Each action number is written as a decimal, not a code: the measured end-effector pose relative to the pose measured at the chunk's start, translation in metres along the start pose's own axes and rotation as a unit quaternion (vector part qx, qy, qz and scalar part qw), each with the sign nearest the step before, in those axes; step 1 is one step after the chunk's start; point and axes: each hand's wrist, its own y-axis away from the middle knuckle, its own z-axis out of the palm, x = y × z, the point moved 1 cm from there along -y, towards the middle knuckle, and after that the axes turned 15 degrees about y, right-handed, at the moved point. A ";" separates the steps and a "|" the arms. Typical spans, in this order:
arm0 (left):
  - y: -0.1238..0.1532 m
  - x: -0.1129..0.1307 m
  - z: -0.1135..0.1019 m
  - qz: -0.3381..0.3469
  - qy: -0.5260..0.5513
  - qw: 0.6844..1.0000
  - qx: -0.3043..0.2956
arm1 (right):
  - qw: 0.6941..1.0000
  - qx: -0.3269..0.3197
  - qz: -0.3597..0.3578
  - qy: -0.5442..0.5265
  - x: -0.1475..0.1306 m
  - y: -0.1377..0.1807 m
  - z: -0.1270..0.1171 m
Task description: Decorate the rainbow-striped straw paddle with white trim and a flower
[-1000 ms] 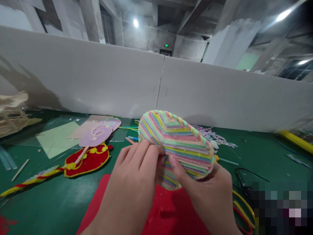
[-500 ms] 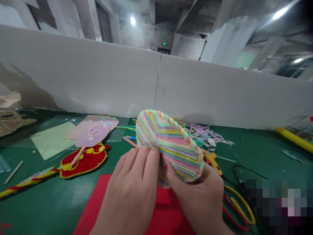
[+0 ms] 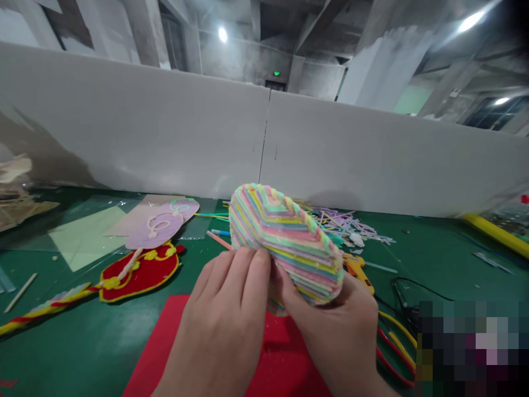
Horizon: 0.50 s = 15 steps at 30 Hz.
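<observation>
Both hands grip a rounded craft piece (image 3: 285, 237) covered in rows of pastel pipe cleaners, pink, yellow, green, blue and lilac, with a twisted pipe-cleaner edging. It is held tilted above a red sheet (image 3: 285, 353). My left hand (image 3: 231, 309) has its fingers closed at the lower left edge, the fingertips meeting my right thumb. My right hand (image 3: 334, 325) wraps the lower right side, thumb in front and the other fingers hidden behind. Whether a small part sits between the fingertips cannot be seen.
To the left lie a red pipe-cleaner fan (image 3: 140, 274) with a twisted handle, a lilac fan piece (image 3: 157, 226) and pale green paper (image 3: 88, 237). Behind are cut pipe-cleaner scraps (image 3: 347, 223). On the right are an orange glue gun (image 3: 359, 271) and a black cable (image 3: 421, 286). A white partition (image 3: 144, 127) stands behind.
The hands and the striped piece hold almost the same pose. The whole view has shifted very slightly.
</observation>
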 end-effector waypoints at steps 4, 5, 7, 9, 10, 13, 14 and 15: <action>0.001 -0.002 0.000 -0.007 0.015 1.000 0.000 | 1.000 0.005 0.001 0.002 0.000 0.000 0.000; 0.001 -0.002 -0.001 -0.010 0.018 1.000 0.001 | 1.000 0.005 0.001 0.003 0.000 0.001 0.000; 0.000 -0.003 -0.001 -0.017 0.023 1.000 0.003 | 1.000 0.005 0.000 0.006 0.000 0.001 0.000; 0.000 -0.003 -0.001 -0.020 0.020 1.000 0.000 | 1.000 0.004 0.000 0.007 0.000 0.001 0.000; 0.000 -0.003 0.000 -0.018 0.018 1.000 -0.001 | 1.000 0.003 0.001 0.007 0.000 0.001 0.000; -0.001 -0.002 0.001 -0.015 0.013 1.000 -0.004 | 1.000 -0.003 0.008 0.005 0.000 0.000 0.000; -0.001 -0.001 0.001 -0.014 0.011 1.000 -0.004 | 1.000 -0.004 0.010 0.006 0.000 0.000 0.001; -0.001 0.000 0.001 -0.013 0.010 1.000 -0.002 | 1.000 -0.003 0.011 0.007 0.000 0.000 0.001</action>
